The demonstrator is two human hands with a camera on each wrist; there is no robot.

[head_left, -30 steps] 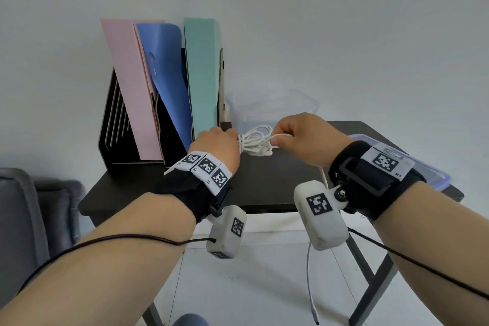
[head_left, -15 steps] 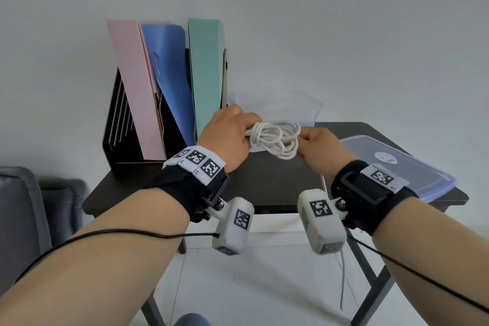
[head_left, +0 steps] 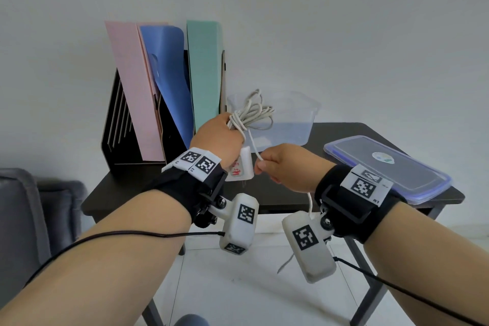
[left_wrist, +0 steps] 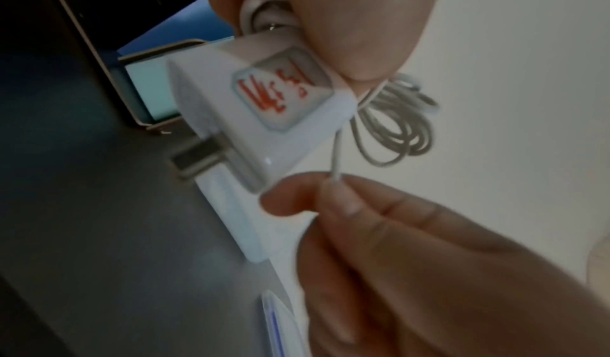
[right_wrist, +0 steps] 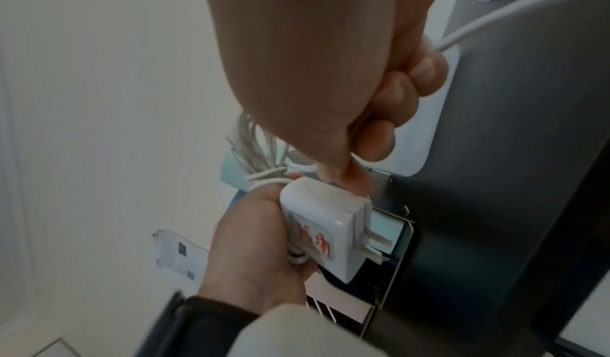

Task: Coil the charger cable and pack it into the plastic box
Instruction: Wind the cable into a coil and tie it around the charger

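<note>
Dark table (head_left: pixel 304 193) lies under your hands. Your right hand (head_left: pixel 288 169) pinches the cable (head_left: pixel 252 114) strand below your left hand (head_left: pixel 217 137), which grips coil and charger (head_left: pixel 242 168). Beyond your left hand stands the open box (head_left: pixel 304 111); lid (head_left: pixel 391 167) lies right of your right wrist.

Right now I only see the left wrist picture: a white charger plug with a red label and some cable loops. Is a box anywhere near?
Observer: Yes. The head view shows the left hand holding the coiled white cable up before a clear plastic box, open on the dark table.
Operator: And its lid?
Observer: The blue-rimmed clear lid lies flat on the table, right of the box.
Operator: All coiled?
Observer: No. A loose tail hangs below the right hand, which pinches it.
</note>
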